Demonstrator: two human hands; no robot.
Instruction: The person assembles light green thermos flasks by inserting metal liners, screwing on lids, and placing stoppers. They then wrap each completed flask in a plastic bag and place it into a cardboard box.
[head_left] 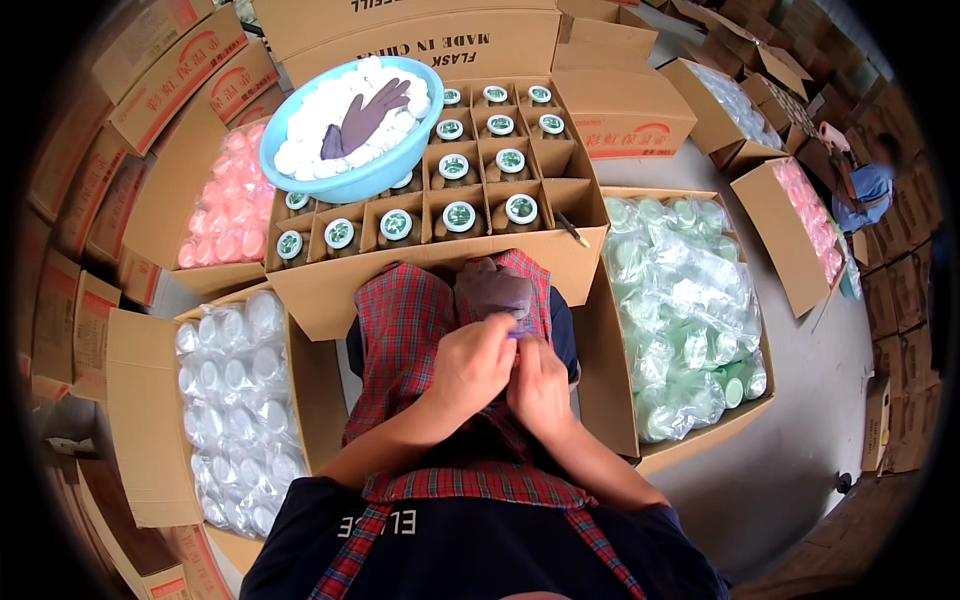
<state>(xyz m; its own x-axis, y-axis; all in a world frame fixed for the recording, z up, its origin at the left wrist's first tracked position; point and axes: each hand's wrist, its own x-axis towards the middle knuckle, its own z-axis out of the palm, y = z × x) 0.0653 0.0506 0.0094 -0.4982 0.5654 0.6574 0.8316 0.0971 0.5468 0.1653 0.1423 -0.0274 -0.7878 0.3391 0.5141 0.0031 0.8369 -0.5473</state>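
My left hand (470,365) and my right hand (540,388) meet over my lap, with the fingers of both pinched together. Between them is the purple cuff of a greyish-purple work glove (494,288), whose body lies beyond my fingers over my red plaid apron (395,325). A matching glove (375,118) rests flat on white round pieces (312,125) heaped in a light-blue basin (350,188). That basin sits on a divided carton (430,262) straight ahead. Green-and-white-topped bottles (459,216) stand in many of its compartments. My fingertips partly hide the cuff.
Left of me stands a carton of clear-wrapped whitish pieces (235,375); to the right, one of wrapped green pieces (685,310). A thin dark tool (572,230) leans in the divided carton's near right corner. A person (865,185) is at the far right.
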